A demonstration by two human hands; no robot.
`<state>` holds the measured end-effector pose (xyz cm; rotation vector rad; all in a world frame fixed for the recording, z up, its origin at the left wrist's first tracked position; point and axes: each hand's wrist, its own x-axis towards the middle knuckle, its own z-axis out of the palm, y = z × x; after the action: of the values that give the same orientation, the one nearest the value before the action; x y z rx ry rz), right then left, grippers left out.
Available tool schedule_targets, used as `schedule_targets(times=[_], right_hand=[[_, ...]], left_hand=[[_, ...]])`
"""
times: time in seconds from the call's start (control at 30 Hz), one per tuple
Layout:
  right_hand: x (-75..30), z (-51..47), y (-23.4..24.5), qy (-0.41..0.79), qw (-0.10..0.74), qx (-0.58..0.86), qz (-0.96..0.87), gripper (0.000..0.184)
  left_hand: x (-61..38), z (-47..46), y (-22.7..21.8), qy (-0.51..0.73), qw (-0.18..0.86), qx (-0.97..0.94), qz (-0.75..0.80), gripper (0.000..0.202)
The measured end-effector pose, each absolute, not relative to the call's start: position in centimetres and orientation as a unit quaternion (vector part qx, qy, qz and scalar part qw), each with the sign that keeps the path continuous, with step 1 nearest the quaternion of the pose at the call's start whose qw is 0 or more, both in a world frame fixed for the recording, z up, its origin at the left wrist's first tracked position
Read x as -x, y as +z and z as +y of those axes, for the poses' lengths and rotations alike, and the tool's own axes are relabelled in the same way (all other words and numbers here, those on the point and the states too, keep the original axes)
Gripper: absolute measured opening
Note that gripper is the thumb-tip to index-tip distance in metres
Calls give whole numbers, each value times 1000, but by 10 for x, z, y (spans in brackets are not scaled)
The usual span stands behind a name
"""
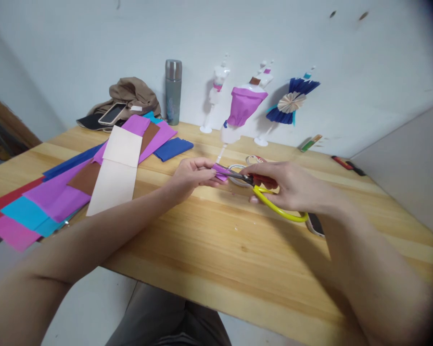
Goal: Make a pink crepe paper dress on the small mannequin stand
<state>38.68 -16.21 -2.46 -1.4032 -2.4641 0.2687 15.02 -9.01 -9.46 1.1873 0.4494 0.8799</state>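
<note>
Between the fingers of my left hand [192, 179] is a small piece of purple paper [221, 172]. My right hand [286, 185] grips a pair of scissors with yellow handles [279, 210], and their blades lie across the purple paper. A roll of tape [238, 168] rests on the table just behind the blades. Beyond my hands stands a small white mannequin dressed in purple paper [246, 103], with a brown piece at its neck. Whether the blades are cutting through the paper is too small to tell.
Sheets of coloured paper [119, 168] spread across the table's left side. At the back are a thermos [173, 91], a bag [135, 96], a phone [112, 113], another mannequin [218, 89] and one with a blue paper bow [292, 102]. A red and black cutter [347, 165] lies far right.
</note>
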Motion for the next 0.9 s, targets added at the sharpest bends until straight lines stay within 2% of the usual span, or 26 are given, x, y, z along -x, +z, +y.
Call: schedule_targets(times=[0.27, 0.4, 0.9], right_hand=[[-385, -163, -25, 83, 158, 484, -857, 34], [-386, -163, -26, 105, 171, 480, -854, 37], [-383, -162, -25, 130, 172, 474, -854, 32]], left_hand=[[-152, -90, -94, 395, 714, -538, 212, 17], [-153, -91, -95, 399, 712, -537, 213, 16], [-151, -94, -94, 407, 707, -540, 206, 26]])
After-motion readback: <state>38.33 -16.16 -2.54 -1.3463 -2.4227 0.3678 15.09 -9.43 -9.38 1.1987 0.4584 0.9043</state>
